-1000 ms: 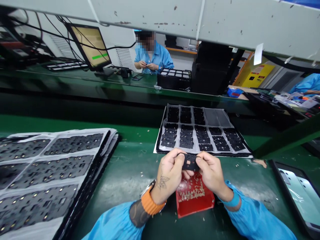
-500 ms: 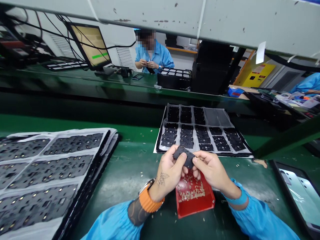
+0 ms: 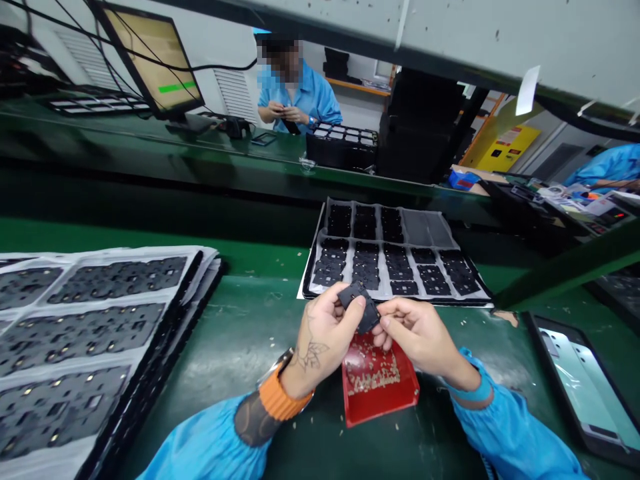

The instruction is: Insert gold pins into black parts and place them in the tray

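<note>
A small black plastic plate (image 3: 367,316) with cutouts, like an inner phone part, is held tilted over a red tray (image 3: 383,408). My left hand (image 3: 327,330) is closed on its left side, thumb across the face and fingers behind. At the plate's lower right corner, my right hand (image 3: 415,332) is closed in a pinch, thumb and index fingertip on the edge. Whether a tiny bit sits between those fingertips is too small to tell. Many little pale pieces (image 3: 375,377) lie in the tray beneath my hands.
Behind my hands lies a compartment tray (image 3: 370,233) of black plates. Stacked trays (image 3: 165,373) of similar plates stand at left. A black tray with pale phone-like panels (image 3: 585,380) is at right. Across the bench a co-worker (image 3: 300,93) sits near a monitor (image 3: 155,60).
The plate has turned steeper in my left hand. My right hand has shifted from its upper right edge to the lower right corner. The view has moved slightly.
</note>
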Tool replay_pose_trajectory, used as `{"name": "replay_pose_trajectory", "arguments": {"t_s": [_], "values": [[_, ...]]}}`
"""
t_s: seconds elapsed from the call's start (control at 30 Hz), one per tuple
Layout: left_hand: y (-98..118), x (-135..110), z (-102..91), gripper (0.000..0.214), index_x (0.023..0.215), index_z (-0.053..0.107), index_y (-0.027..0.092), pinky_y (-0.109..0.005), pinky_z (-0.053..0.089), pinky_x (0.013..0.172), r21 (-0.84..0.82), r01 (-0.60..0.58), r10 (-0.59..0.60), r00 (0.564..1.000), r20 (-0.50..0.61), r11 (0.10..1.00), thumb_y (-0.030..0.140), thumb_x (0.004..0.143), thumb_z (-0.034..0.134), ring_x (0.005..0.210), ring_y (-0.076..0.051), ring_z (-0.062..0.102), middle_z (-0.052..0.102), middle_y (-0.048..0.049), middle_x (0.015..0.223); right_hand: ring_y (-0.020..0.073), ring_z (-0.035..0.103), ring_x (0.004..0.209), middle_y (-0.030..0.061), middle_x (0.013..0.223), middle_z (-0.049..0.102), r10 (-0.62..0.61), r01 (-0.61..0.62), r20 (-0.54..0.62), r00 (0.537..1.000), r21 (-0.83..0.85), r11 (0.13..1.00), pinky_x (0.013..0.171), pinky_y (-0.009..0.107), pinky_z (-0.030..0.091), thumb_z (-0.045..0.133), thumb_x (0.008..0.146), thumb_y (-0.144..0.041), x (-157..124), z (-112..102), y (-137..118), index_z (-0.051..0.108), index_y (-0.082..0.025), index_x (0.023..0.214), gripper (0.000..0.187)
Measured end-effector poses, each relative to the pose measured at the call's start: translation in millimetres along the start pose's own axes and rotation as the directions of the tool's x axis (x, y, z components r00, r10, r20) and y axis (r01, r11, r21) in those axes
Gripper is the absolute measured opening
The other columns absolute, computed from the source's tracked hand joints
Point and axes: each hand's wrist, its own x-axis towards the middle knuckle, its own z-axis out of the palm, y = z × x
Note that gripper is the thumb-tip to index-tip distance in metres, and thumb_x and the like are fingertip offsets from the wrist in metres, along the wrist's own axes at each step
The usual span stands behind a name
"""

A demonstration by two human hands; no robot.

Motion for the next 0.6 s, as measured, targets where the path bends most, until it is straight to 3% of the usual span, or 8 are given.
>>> {"name": "replay_pose_trajectory", "arguments": {"t_s": [0.4, 0.6], "values": [[-0.1, -4.5, -1.1, 0.017, 0.075, 0.060, 0.018, -0.021, 0.035, 0.046, 0.189, -0.097, 0.100, 0.995, -0.007, 0.977, 0.031, 0.085, 0.057, 0.046, -0.010, 0.045, 0.051, 0.0042, 0.055, 0.0192, 0.067, 0.060, 0.0056, 0.073, 0.067, -0.005, 0.011, 0.054, 0.999, -0.121, 0.993, 0.054, 0.024, 0.055, 0.055, 0.098, -0.031, -2.3, -2.5, -7.8, 0.061, -0.015, 0.088, 0.020], [3.4, -4.5, -1.5, 0.031, 0.059, 0.042, 0.019, -0.022, 0.025, 0.047, 0.337, -0.269, 0.269, 0.962, 0.048, 0.902, 0.025, 0.085, 0.056, 0.045, -0.008, 0.034, 0.037, 0.0067, 0.049, 0.0153, 0.053, 0.056, -0.0007, 0.066, 0.058, -0.054, 0.097, 0.111, 0.992, -0.434, 0.896, 0.052, 0.024, 0.037, 0.049, 0.092, -0.025, 0.4, -7.4, -17.3, 0.061, -0.017, 0.076, 0.022]]}}
